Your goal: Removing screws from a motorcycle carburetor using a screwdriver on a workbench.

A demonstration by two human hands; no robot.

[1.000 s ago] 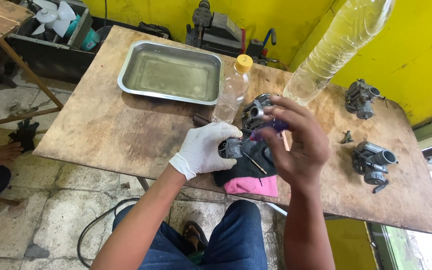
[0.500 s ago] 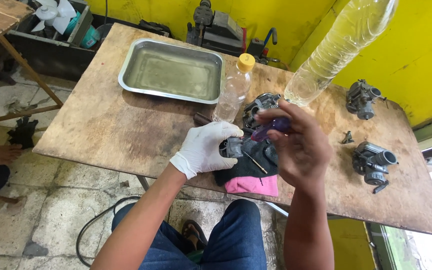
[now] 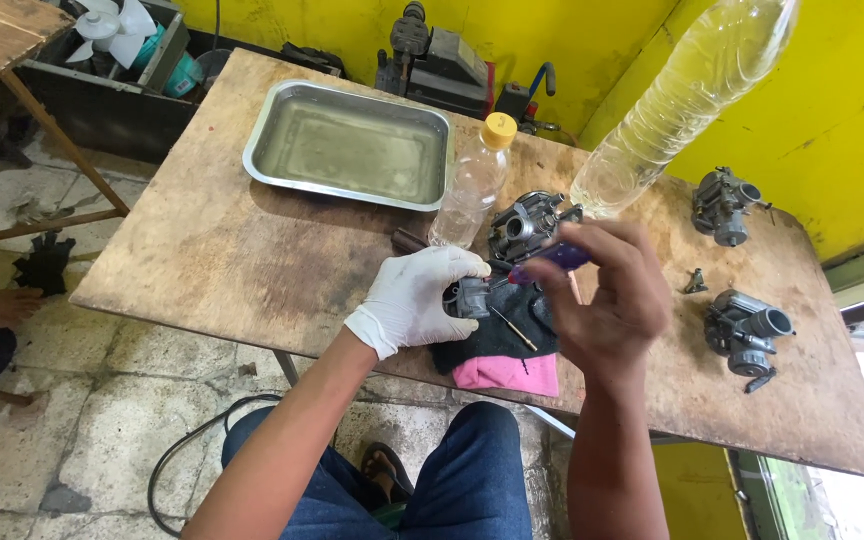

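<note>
Left hand (image 3: 414,297), white glove, fingers curling tight round small metal part (image 3: 472,297), holding it just above black rag (image 3: 497,325) on pink cloth (image 3: 510,373) at near table (image 3: 202,250) edge. Right hand (image 3: 607,295) bare, fingertips pinching purple screwdriver (image 3: 550,260), tip meeting part. Carb (image 3: 525,225) sitting just behind, small bottle (image 3: 472,185) beside it, tray (image 3: 350,145) further back.

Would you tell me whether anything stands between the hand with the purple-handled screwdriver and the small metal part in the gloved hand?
Nothing visible does. The screwdriver in the right hand reaches straight to the metal part that the gloved left hand holds above the dark cloth.
</note>
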